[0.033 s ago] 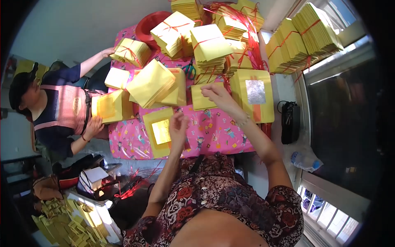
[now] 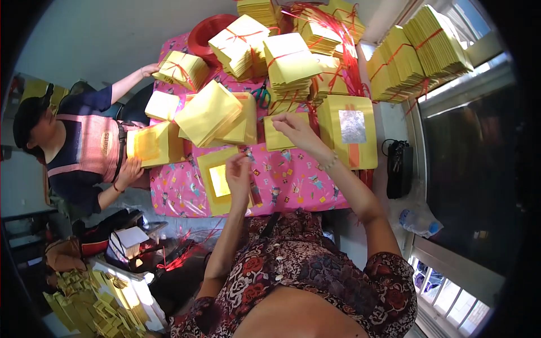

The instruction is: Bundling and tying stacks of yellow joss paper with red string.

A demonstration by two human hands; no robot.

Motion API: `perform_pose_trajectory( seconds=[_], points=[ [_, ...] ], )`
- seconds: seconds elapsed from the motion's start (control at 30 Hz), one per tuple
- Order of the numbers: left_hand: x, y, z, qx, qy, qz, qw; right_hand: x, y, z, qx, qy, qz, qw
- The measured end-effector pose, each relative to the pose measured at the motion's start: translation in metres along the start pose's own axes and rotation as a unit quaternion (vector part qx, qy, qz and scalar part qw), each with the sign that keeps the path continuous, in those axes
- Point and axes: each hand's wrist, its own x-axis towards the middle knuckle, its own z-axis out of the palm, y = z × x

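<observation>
My left hand hovers at the right edge of a yellow paper sheet with a shiny gold foil square. Its fingers are bent inward and closed; anything between them is too small to make out. Over a small stack of yellow paper is my right hand, fingers curled together and pointing left. What it may hold is hidden. Right of it lies a larger yellow stack topped with a silver foil square and an orange strip.
Tied yellow paper bundles, red ties, teal-handled scissors and a red basin fill the back of the pink tablecloth. At left a person in a pink apron touches paper stacks. A plastic bottle lies at right.
My left hand has shifted slightly left toward the gold foil square. The right hand has hardly moved. The whole view has drifted a little to the right.
</observation>
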Motion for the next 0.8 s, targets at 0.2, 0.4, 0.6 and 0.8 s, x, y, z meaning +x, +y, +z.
perform_pose_trajectory(
  seconds=[0.2,0.4,0.6,0.8],
  points=[
    [0.056,0.027,-0.067,-0.003,0.225,0.019,0.974,0.1,0.012,0.041,-0.031,-0.079,0.057,0.995],
    [0.117,0.056,-0.089,-0.05,0.083,-0.124,0.988,0.164,0.016,0.066,-0.067,-0.155,0.057,0.984],
    [0.137,0.05,-0.103,-0.078,0.077,-0.156,0.982,0.149,-0.016,0.092,-0.115,-0.247,0.114,0.955],
    [0.15,0.047,-0.102,-0.112,0.083,-0.133,0.981,0.171,0.051,0.108,-0.202,-0.14,0.067,0.967]
  ],
)
